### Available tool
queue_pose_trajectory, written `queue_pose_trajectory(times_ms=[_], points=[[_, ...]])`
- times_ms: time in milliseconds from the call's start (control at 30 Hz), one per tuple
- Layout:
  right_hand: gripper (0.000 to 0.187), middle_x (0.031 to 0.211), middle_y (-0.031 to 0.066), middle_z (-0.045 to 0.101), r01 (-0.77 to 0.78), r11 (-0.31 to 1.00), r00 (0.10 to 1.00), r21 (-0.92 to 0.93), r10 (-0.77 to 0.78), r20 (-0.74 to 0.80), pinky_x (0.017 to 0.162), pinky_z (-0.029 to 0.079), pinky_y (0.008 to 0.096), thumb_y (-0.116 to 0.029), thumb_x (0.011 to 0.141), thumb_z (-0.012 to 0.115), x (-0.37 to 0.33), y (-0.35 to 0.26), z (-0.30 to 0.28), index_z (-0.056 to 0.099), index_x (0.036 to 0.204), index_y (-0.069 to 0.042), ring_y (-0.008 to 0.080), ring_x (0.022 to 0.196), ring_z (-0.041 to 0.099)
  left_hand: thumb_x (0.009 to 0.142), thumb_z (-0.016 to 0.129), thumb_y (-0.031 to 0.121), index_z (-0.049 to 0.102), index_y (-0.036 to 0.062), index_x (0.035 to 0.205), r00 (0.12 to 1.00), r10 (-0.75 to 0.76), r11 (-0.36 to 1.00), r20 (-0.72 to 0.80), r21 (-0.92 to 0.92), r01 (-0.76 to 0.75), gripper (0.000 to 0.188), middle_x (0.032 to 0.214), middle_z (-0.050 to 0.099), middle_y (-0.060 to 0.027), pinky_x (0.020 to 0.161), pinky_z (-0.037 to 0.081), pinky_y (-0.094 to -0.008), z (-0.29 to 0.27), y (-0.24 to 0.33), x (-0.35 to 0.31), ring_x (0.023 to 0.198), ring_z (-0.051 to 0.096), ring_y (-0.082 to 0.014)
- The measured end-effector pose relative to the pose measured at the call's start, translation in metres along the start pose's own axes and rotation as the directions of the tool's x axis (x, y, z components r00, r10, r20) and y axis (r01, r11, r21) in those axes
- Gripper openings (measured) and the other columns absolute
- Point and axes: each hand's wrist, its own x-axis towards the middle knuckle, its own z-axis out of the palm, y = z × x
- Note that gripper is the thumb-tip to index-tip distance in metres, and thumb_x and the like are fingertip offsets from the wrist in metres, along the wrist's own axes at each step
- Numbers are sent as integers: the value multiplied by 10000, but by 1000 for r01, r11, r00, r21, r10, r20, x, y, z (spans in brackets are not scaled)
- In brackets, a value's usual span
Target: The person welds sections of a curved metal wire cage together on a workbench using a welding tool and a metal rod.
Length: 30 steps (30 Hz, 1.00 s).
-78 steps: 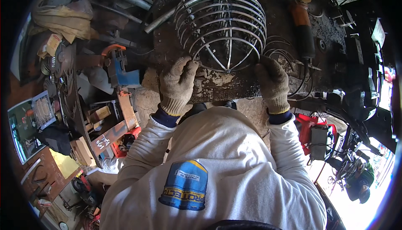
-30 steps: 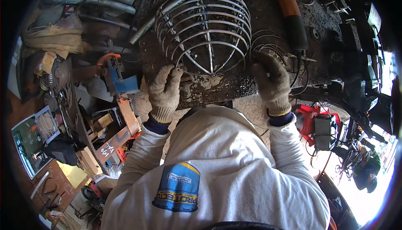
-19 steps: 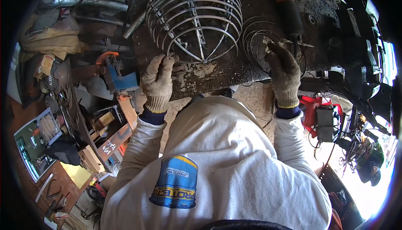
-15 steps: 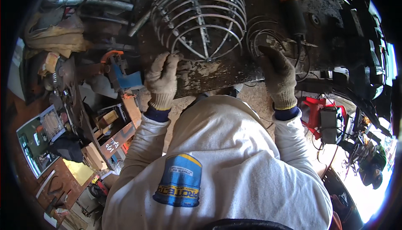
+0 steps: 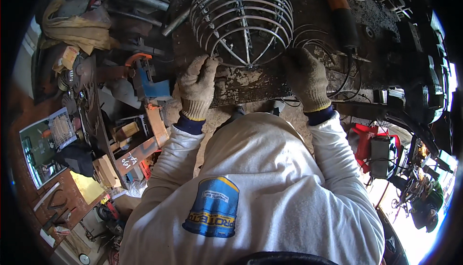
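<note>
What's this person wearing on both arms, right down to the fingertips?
Beige knitted gloves with ribbed wrists and yellow edging; the right glove looks darker toward its fingers. Navy-blue fabric cuffs show next, then wrinkled white fabric sleeves.

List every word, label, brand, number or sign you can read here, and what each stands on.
Wording is not copied out, only located:
White cloth top: bold lettering on a blue-and-yellow bucket print; its smaller label is too fine to read.
Reddish-brown flat beam: white handwritten marks.
Small tan cardboard box: print, blurred.
Domed steel-wire cage: none visible.
</note>
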Motion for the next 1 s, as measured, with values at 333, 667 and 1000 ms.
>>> queue_pose_trajectory(times_ms=[333, 667, 1000], points=[[188, 896, 160, 708, -13, 993, 1000, 118, 11, 19, 715, 539, 403, -250, 903, 649, 2, 2, -2, 701, 995, -94, 350, 851, 694, 952, 645, 179, 678, -6, 1079, 997, 66, 998, -49, 27, -65, 227, 942, 739, -127, 762, 533, -315, 0, 14, -7, 815, 699, -202], [169, 879, 165, 705, 34, 992, 999, 120, -35, 4, 704, 539, 410, -227, 897, 657, 2, 2, -4, 703, 981, -88, 358, 837, 691, 952, 658, 207, 668, -9, 1113, 995, 94, 981, -15, 173, -90, 270, 984, 738, -141, 793, 543, -317, 4, 13, -8, 871, 707, -219], [169, 887, 158, 710, 28, 985, 997, 172, -39, 63, 708, 539, 390, -217, 893, 671, 1, 2, -14, 707, 980, -77, 336, 829, 698, 926, 690, 158, 689, -12, 1092, 985, 156, 970, -73, 198, -139, 237, 1000, 736, -156, 798, 545, -314, 5, 0, -7, 869, 711, -222]])
